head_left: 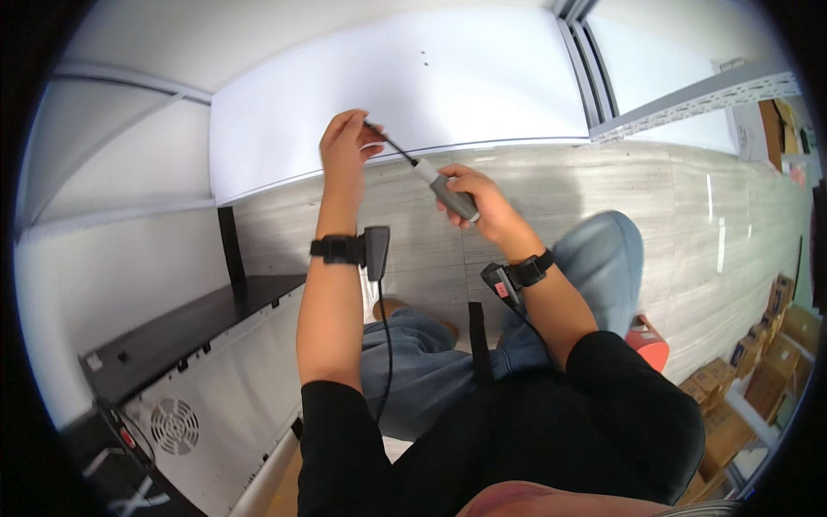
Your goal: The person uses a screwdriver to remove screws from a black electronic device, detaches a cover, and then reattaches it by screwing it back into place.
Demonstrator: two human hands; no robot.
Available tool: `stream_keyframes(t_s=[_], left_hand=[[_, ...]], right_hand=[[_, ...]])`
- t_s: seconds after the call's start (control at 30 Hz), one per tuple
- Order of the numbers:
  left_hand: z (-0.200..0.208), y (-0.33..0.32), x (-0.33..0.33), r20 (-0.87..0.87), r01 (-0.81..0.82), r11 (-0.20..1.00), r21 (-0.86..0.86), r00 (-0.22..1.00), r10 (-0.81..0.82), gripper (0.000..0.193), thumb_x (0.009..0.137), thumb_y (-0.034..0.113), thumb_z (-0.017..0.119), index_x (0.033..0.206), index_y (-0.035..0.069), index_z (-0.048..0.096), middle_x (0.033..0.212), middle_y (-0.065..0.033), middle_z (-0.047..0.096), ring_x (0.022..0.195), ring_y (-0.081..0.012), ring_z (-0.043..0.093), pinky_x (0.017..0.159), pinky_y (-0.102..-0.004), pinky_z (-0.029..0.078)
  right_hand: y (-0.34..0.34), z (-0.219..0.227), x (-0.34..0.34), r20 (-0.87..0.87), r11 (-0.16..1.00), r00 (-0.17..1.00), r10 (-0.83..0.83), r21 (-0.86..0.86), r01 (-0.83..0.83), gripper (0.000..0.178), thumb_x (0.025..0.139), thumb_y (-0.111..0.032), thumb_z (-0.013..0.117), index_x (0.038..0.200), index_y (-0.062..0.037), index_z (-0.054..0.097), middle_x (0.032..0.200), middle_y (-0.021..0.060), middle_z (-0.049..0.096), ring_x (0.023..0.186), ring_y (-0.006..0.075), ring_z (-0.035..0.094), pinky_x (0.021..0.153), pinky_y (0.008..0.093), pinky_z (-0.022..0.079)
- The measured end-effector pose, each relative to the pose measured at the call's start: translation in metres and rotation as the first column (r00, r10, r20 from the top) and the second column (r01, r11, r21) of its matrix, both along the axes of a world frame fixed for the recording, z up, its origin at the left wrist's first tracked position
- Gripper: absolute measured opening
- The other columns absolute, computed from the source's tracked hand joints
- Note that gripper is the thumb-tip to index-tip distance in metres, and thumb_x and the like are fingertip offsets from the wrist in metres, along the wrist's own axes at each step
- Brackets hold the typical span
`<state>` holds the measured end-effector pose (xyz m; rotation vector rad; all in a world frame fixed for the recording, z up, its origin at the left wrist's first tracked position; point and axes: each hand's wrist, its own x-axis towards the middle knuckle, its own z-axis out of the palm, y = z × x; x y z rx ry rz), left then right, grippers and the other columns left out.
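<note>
A grey screwdriver is up in the air, held in two hands. It has a fat grey handle and a thin dark rod. It slants, with the handle low on the right and the tip high on the left. The handle is over the floor, and the tip is over the near edge of a big white board, left of the middle of that edge.

The right hand has its fingers wrapped around the handle. The left hand has its fingers closed on the thin tip. The tip is too small to tell if a little part sits there too.

Each wrist wears a black band with a small black box, and a black wire runs from each box. Two small dark dots show on the white board, near its far edge. A metal frame stands at the board's right end.

Below the hands are legs in blue jeans. To the right of them is a red stool on the floor. Further right are brown boxes. On the left side is a white panel with a round vent, beside a long black panel.
</note>
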<state>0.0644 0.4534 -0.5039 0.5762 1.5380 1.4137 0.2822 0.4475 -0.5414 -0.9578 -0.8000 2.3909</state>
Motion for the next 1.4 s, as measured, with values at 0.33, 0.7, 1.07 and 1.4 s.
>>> stream_keyframes(t_s=[0.33,0.7,1.07,1.4], left_hand=[[-0.146,0.133,0.005,-0.317,0.051,0.989,-0.137,0.944,-0.093,0.016,0.085,0.016,0.065,0.093,0.003,0.067,0.079,-0.0036,0.064,0.069,-0.0119,0.058,0.064,-0.0263,0.047],[-0.215,0.189,0.007,-0.836,0.004,0.996,-0.092,0.543,-0.080,0.007,0.079,0.019,0.068,0.084,0.016,0.073,0.081,0.0002,0.063,0.096,-0.0244,0.052,0.080,-0.0361,0.046],[-0.212,0.191,0.000,-0.860,-0.038,0.984,-0.173,0.493,-0.132,0.012,0.080,0.021,0.068,0.090,0.020,0.074,0.089,-0.0036,0.064,0.090,-0.0255,0.055,0.075,-0.0361,0.048],[-0.227,0.189,-0.022,-0.668,0.069,0.976,-0.205,0.719,-0.191,0.019,0.077,0.015,0.066,0.095,0.011,0.072,0.095,-0.0097,0.070,0.083,-0.0241,0.066,0.076,-0.0334,0.051]], right_hand=[[-0.003,-0.080,0.033,0.212,0.920,0.903,-0.373,-0.042,0.390,0.032,0.086,-0.019,0.044,0.111,-0.0002,0.050,0.070,0.0069,0.060,0.047,0.0111,0.052,0.040,0.0234,0.037],[-0.003,-0.113,0.016,0.260,0.886,0.863,-0.433,-0.057,0.461,0.032,0.086,-0.018,0.043,0.113,-0.0007,0.050,0.075,0.0079,0.061,0.050,0.0124,0.053,0.042,0.0247,0.038],[-0.002,-0.091,0.008,0.278,0.882,0.849,-0.449,-0.015,0.471,0.030,0.086,-0.016,0.044,0.111,-0.0017,0.051,0.074,0.0073,0.061,0.049,0.0130,0.053,0.043,0.0250,0.038],[0.001,-0.048,0.000,0.258,0.887,0.850,-0.460,0.097,0.451,0.034,0.087,-0.016,0.042,0.116,0.0016,0.048,0.075,0.0088,0.060,0.050,0.0139,0.054,0.043,0.0252,0.040]])
